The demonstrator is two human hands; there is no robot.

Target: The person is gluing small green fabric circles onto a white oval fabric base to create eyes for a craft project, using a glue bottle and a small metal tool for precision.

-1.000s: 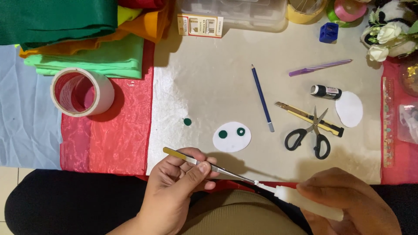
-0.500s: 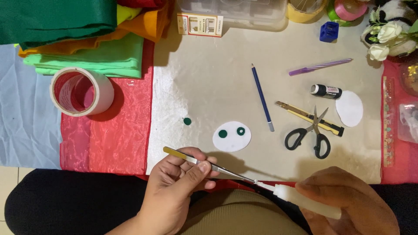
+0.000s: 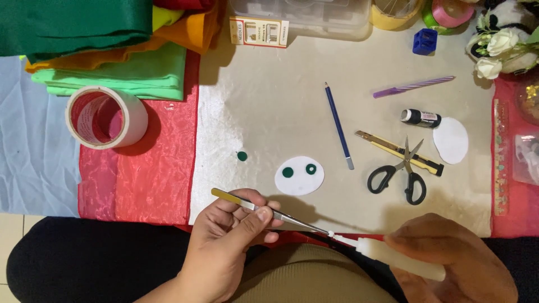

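Down at the near edge of the bench (image 3: pixel 337 84), the left hand (image 3: pixel 233 241) has its grip pinched together on a pair of metal tweezers (image 3: pixel 269 212) with a yellowish handle end, thumb and forefinger pressing the blades near their middle. The tips meet the thin nozzle of a pale glue bottle (image 3: pixel 393 255), which the right hand (image 3: pixel 455 264) holds with its fingers wrapped closed round the body. Something tiny and white sits at the tweezer tips; it is too small to tell what.

I judge the tweezers to be light, stiff and springy, so the pinch must hold or the tips will part; the middle of the blades looks like the right spot. The bottle looks like soft plastic that would yield to a squeeze, best held round the body, away from the nozzle.

Both hands work over the lap, just off the near edge of the bench. Farther in lies a white oval felt piece (image 3: pixel 299 175) with two green dots, and a loose green dot (image 3: pixel 242 156) to its left, all light and easily brushed aside. Scissors (image 3: pixel 400 171), a craft knife (image 3: pixel 398 152) and a blue pencil (image 3: pixel 338 124) lie to the right and beyond; a tape roll (image 3: pixel 105 116) stands well to the left. Bare bench shows in the middle, far of the oval.
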